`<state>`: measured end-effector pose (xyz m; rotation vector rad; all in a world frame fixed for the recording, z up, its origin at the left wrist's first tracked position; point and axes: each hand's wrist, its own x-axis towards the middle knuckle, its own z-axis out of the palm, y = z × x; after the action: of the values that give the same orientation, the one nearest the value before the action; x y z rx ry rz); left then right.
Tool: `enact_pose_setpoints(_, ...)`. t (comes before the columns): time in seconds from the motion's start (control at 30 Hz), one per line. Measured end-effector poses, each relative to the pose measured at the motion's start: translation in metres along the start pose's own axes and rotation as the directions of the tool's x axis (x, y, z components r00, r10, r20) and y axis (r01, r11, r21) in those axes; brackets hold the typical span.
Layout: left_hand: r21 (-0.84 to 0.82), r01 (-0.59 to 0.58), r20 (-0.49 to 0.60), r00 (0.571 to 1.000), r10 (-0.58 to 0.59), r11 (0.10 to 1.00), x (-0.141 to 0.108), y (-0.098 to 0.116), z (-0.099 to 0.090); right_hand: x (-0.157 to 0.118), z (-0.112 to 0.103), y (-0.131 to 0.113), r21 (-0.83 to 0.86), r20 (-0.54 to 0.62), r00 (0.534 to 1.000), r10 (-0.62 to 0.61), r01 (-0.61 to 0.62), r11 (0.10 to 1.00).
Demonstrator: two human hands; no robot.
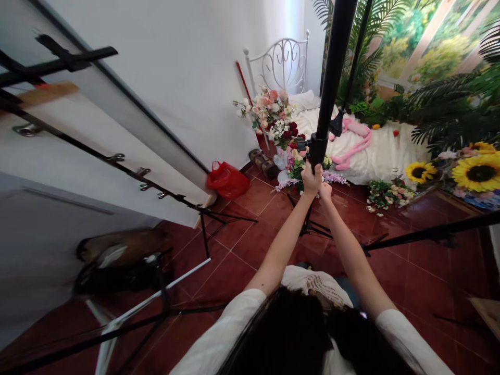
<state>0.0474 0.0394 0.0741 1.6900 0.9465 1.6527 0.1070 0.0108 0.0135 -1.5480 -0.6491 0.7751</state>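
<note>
Red tile floor [238,263], white walls, a bed [398,153] with a cream cover beyond. Both arms reach forward, over the floor on the near side of the bed, to a black pole [330,78], with flowers [271,104] behind it to the left. Left hand [311,178] is wrapped around the pole just under its collar [317,145]. Right hand [325,191] is curled closed just below and to the right of it; whether it clasps the pole or a fitting is hidden. Long axis: close to upright, slanting in view from the legs [316,227] near the floor toward the upper right; wide lens may account for part of the slant. Upper end runs out of frame at the top, so what it carries cannot be told. Handling, estimated: stiff, smooth, probably light for its length but top-heavy, and liable to turn in a loose palm; not fragile. Best hold: lower tube, two hands stacked close to the collar, fingers clear of the side knob [302,144]. Thin rod [355,60] slants alongside, near the pole, its dark lower end apart from the hands.
</note>
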Motion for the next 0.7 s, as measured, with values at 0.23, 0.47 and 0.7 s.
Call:
enact_pose_setpoints(0.23, 0.064, 0.007, 0.023, 1.000, -0.009, 0.998, -0.003, -0.005, 0.001, -0.007, -0.004, -0.005, 0.118, -0.083, 0.985, 0.149, -0.139, 0.983)
enact_pose_setpoints(0.47, 0.090, 0.121, 0.100, 0.986, -0.130, 0.989, -0.050, -0.010, -0.015, -0.022, -0.059, 0.006, 0.333, 0.059, 0.966, 0.252, -0.257, 0.907)
enact_pose_setpoints(0.7, 0.176, 0.135, 0.125, 0.980, -0.158, 0.975, -0.074, -0.035, -0.022, -0.029, -0.186, 0.017, 0.428, -0.270, 0.912, 0.309, -0.174, 0.887)
